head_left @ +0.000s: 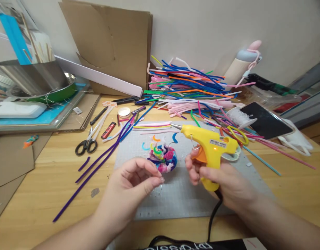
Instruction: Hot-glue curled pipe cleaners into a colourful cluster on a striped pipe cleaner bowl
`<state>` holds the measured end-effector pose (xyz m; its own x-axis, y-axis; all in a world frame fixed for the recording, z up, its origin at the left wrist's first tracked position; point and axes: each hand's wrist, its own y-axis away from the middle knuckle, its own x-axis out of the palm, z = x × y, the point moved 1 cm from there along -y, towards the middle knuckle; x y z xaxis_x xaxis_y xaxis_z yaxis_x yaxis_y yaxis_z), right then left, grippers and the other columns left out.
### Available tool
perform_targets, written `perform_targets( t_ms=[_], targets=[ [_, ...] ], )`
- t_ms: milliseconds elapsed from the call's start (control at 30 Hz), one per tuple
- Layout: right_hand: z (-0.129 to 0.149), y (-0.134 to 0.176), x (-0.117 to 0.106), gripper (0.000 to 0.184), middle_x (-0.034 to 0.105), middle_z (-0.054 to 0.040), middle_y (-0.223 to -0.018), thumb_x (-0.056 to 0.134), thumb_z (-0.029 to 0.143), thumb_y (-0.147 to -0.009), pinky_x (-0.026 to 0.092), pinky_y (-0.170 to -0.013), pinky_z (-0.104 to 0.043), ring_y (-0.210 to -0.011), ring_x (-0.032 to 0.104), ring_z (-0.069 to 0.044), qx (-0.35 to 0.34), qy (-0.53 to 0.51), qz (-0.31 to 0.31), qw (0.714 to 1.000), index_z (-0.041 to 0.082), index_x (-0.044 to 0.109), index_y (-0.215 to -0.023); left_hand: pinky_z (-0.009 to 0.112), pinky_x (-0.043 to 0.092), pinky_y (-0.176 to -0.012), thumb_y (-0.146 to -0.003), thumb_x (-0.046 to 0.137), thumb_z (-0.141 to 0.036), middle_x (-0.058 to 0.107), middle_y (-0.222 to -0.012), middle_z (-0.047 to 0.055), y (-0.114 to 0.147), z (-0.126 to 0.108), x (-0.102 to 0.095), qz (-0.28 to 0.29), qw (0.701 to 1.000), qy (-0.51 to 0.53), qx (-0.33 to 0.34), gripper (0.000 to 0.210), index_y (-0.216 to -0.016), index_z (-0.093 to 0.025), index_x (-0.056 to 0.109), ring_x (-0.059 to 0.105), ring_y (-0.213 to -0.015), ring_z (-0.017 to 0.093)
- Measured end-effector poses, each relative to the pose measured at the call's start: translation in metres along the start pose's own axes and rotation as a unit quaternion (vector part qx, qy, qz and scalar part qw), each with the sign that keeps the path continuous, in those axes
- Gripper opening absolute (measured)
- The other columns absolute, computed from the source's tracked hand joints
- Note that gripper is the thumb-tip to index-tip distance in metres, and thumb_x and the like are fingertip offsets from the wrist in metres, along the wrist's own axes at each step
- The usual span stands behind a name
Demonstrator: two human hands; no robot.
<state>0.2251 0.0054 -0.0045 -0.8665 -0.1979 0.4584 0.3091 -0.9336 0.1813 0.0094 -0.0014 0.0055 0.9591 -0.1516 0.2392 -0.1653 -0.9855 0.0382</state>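
My right hand (pixel 227 180) is wrapped round the handle of a yellow hot glue gun (pixel 214 146), fingers at its orange trigger. The metal nozzle points left, above the mat. My left hand (pixel 135 180) is closed in a pinch, thumb against fingertips; whatever lies between them is too small to make out. Just beyond it, a round piece made of colourful pipe cleaners (pixel 165 158) rests on the grey cutting mat (pixel 175 201). Small curled bits in blue, orange, green and white stick up from it. My left fingertips hide part of its near side.
Behind is a large heap of pipe cleaners (pixel 186 86). Purple pipe cleaners (pixel 97 165) and black scissors (pixel 86 146) lie left. To the right are a phone (pixel 269 123) and a spool (pixel 241 118). The gun's black cord (pixel 212 222) runs toward me.
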Motion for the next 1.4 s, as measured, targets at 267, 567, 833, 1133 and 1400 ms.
perform_targets(
  t_ms=[267,567,833,1133,1400],
  targets=[
    [-0.022,0.021,0.026,0.032,0.059,0.0011,-0.087,0.069,0.021,-0.078,0.049,-0.079,-0.032,-0.082,0.058,-0.014,0.013,0.083,0.067,0.994,0.03,0.052,-0.104,0.021,0.054,-0.065,-0.072,0.071,-0.007,0.068,-0.071,-0.001,0.017,0.012,0.022,0.049,0.992,-0.09,0.076,0.014,-0.074,-0.018,0.064,0.063,-0.067,0.01],
    [-0.024,0.02,0.021,0.026,0.056,0.002,-0.082,0.064,0.026,-0.083,0.046,-0.073,-0.03,-0.075,0.054,-0.013,0.017,0.098,0.094,0.991,0.029,0.05,-0.105,0.023,0.054,-0.066,-0.076,0.064,-0.001,0.067,-0.075,0.002,0.017,0.008,0.022,0.088,0.947,-0.212,0.225,0.016,-0.081,-0.017,0.064,0.064,-0.072,0.012],
    [-0.022,0.021,0.019,0.019,0.057,-0.0001,-0.082,0.063,0.031,-0.082,0.047,-0.076,-0.035,-0.077,0.056,-0.017,0.014,0.176,0.07,0.982,0.025,0.051,-0.096,0.021,0.053,-0.06,-0.076,0.059,-0.001,0.064,-0.078,0.006,0.016,0.005,0.022,0.096,0.914,-0.294,0.264,0.015,-0.082,-0.013,0.065,0.062,-0.069,0.012],
    [-0.018,0.02,0.011,0.023,0.058,-0.0021,-0.086,0.068,0.038,-0.081,0.048,-0.073,-0.03,-0.081,0.057,-0.016,-0.012,0.118,0.095,0.988,0.024,0.06,-0.098,0.023,0.049,-0.059,-0.075,0.058,-0.003,0.058,-0.07,0.003,0.016,0.001,0.018,0.1,0.944,-0.248,0.195,0.013,-0.072,-0.015,0.059,0.058,-0.066,0.012],
    [-0.005,0.011,-0.003,0.027,0.06,-0.0038,-0.089,0.069,0.044,-0.08,0.042,-0.049,-0.017,-0.059,0.053,-0.007,-0.017,0.001,0.119,0.993,0.021,0.07,-0.095,0.021,0.045,-0.061,-0.083,0.059,-0.011,0.055,-0.079,0.0,0.007,-0.005,-0.004,-0.009,0.986,-0.103,0.133,0.011,-0.078,-0.021,0.062,0.056,-0.075,0.012]
  ],
)
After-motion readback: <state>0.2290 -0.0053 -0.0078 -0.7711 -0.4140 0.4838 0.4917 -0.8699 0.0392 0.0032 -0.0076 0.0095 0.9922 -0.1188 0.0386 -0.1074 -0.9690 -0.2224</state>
